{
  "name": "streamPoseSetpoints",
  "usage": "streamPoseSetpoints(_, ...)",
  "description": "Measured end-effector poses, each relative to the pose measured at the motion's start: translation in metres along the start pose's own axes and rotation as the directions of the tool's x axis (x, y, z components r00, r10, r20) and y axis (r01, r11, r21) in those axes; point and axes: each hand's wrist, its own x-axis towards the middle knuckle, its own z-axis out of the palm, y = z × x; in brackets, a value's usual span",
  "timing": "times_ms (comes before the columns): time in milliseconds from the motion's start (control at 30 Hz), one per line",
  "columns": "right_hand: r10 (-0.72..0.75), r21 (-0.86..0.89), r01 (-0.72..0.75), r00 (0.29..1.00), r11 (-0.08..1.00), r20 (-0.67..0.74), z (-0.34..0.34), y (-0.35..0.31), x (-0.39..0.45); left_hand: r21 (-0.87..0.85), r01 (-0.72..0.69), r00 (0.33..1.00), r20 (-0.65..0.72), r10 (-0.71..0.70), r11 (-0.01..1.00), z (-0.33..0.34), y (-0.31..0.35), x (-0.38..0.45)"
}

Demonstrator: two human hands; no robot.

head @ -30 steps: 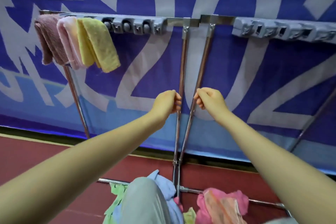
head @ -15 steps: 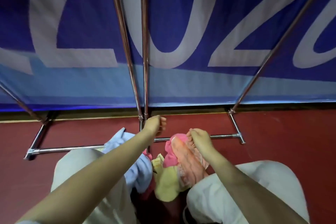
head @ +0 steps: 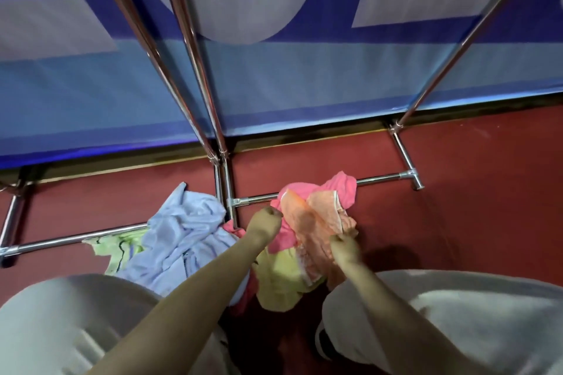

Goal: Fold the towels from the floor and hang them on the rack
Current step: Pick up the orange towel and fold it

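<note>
A heap of towels lies on the red floor at the foot of the metal rack (head: pixel 189 39). On top is an orange towel (head: pixel 307 222). My left hand (head: pixel 263 224) pinches its left edge, and my right hand (head: pixel 344 248) grips its right lower edge. Under it lie a pink towel (head: pixel 342 189) and a yellow towel (head: pixel 277 280). To the left sit a pale blue towel (head: pixel 185 237) and a light green towel (head: pixel 118 248). The rack's top bar is out of view.
The rack's base bars (head: pixel 384 177) run along the floor under the heap, and an angled leg (head: pixel 475 30) rises at the right. A blue and white banner (head: pixel 304 76) hangs behind. My knees in grey trousers (head: pixel 457 320) flank the heap.
My hands left the rack's uprights and dropped to the heap on the floor. The view tilted down, so the hung towels are out of sight. Both hands now hold the orange towel.
</note>
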Motion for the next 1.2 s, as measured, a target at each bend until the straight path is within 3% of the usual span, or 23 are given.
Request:
streamPoseSetpoints(100, 0.003, -0.104, 0.002, 0.999, 0.995, 0.047, 0.010, 0.018, 0.023, 0.223, -0.090, 0.996, 0.020, 0.088, 0.971, 0.020, 0.001, 0.020)
streamPoseSetpoints(233, -0.049, -0.177, 0.063, 0.996, 0.982, 0.081, 0.015, 0.044, 0.047, 0.307, -0.151, 0.988, 0.089, 0.130, 0.940, 0.045, -0.001, 0.047)
streamPoseSetpoints(367, -0.071, -0.259, 0.074, 0.997, 0.963, 0.021, 0.026, 0.048, 0.070, 0.362, -0.213, 0.976, 0.125, 0.179, 0.908, 0.064, -0.012, 0.076)
streamPoseSetpoints(467, -0.155, -0.305, 0.152, 0.988, 0.940, 0.015, 0.041, 0.052, 0.089, 0.449, -0.310, 0.948, 0.212, 0.237, 0.838, 0.078, -0.018, 0.097)
streamPoseSetpoints(600, -0.153, -0.364, 0.151, 0.988, 0.919, 0.023, 0.043, 0.057, 0.104, 0.506, -0.443, 0.894, 0.311, 0.323, 0.740, 0.096, -0.026, 0.124)
streamPoseSetpoints(767, -0.059, -0.538, 0.113, 0.991, 0.835, 0.117, 0.040, 0.060, 0.115, 0.602, -0.479, 0.878, 0.343, 0.336, 0.639, 0.101, -0.026, 0.144)
streamPoseSetpoints(867, -0.054, -0.476, 0.113, 0.989, 0.872, 0.137, 0.038, 0.063, 0.116, 0.675, -0.502, 0.863, 0.357, 0.357, 0.541, 0.094, -0.028, 0.144)
streamPoseSetpoints(1000, -0.148, -0.260, 0.179, 0.980, 0.949, 0.134, 0.024, 0.035, 0.088, 0.600, -0.547, 0.836, 0.355, 0.418, 0.584, 0.071, -0.030, 0.122)
streamPoseSetpoints(1133, -0.308, -0.239, 0.308, 0.951, 0.921, 0.037, 0.020, 0.017, 0.077, 0.550, -0.508, 0.861, 0.319, 0.396, 0.662, 0.049, -0.008, 0.088)
streamPoseSetpoints(1200, -0.359, -0.316, 0.352, 0.933, 0.881, 0.038, 0.011, -0.006, 0.063, 0.529, -0.491, 0.871, 0.306, 0.385, 0.692, 0.038, 0.001, 0.070)
